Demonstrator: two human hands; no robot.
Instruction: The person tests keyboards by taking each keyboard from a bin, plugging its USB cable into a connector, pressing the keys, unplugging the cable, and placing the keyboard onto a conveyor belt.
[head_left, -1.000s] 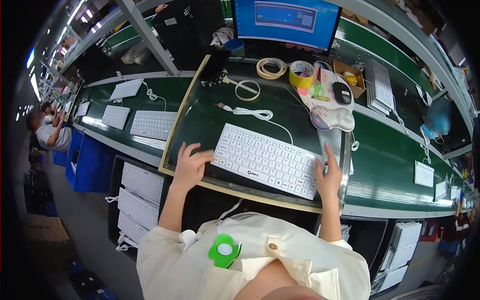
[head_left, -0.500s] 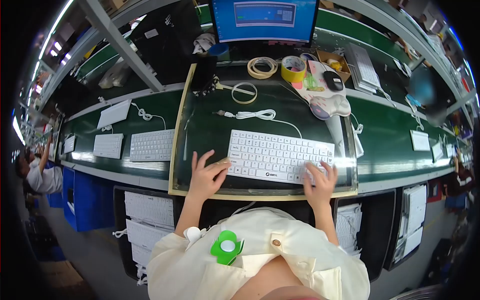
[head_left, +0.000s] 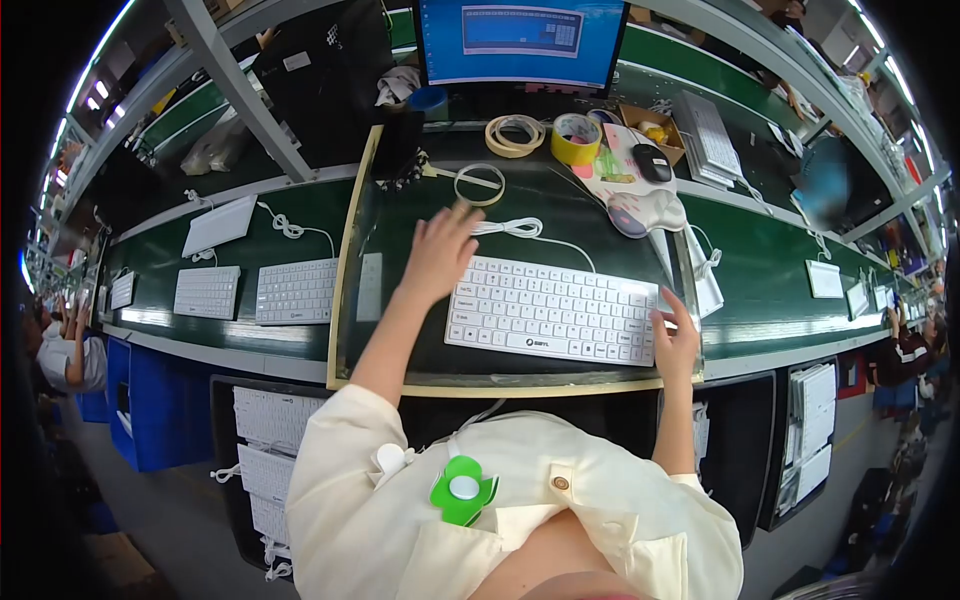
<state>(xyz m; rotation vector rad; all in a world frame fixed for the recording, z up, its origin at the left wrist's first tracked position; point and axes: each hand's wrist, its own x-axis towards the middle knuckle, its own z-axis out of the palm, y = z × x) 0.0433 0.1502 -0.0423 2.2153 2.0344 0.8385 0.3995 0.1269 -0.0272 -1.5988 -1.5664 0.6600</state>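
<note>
A white keyboard (head_left: 550, 312) lies on the dark framed work mat (head_left: 400, 350) in front of me. Its coiled white cable (head_left: 510, 228) rests behind it. My left hand (head_left: 442, 250) reaches over the keyboard's upper left corner, its fingertips near the left end of the coil; whether they touch it cannot be made out. At the keyboard's right edge is my right hand (head_left: 677, 335), thumb and fingers apart, fingertips against that side. A monitor (head_left: 520, 45) behind shows a keyboard window.
Tape rolls (head_left: 576, 138), a thin ring (head_left: 480, 185), a mouse (head_left: 652, 163) on a patterned pad (head_left: 640, 205) and a small box (head_left: 655, 130) stand behind. More keyboards (head_left: 296, 292) lie left. Bins of keyboards (head_left: 808, 430) sit below. A co-worker (head_left: 75, 355) is far left.
My left hand has left the keyboard's left edge and moved up toward the cable coil. My right hand has shifted from the lower right keys to the right edge.
</note>
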